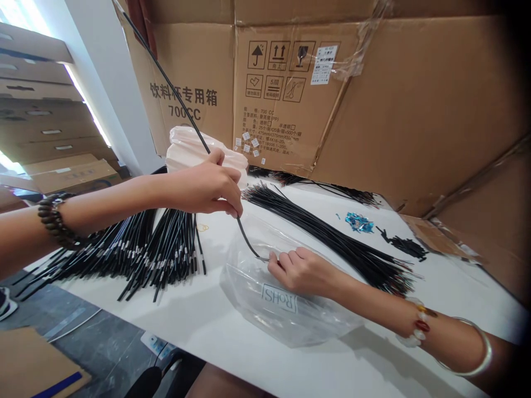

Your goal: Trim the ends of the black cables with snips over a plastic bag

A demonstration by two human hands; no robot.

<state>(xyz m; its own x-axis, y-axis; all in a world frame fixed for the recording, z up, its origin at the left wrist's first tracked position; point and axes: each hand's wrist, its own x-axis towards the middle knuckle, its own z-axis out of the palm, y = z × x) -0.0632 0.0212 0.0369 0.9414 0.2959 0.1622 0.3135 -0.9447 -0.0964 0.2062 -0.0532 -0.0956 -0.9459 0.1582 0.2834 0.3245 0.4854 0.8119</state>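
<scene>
My left hand (215, 185) is closed round a long black cable (186, 110), which runs up to the upper left and bends down below my fingers. At the cable's lower end, near a small greyish tip, my right hand (296, 270) is pinched; what lies between its fingertips is too small to make out. Under my right hand lies a clear plastic bag (265, 326) with a RoHS mark. Left of the bag, bundles of black cables (166, 249) with pale bands fan over the table edge. Behind my right hand a long bundle of black cables (323, 226) stretches diagonally.
Large cardboard boxes (199, 61) stand behind the white table (207, 331). Blue foil scraps (359, 222) and short black pieces (404, 246) lie on the right. A pale wrapped bundle (186, 146) is behind my left hand. Stacked boxes (50, 110) fill the far left.
</scene>
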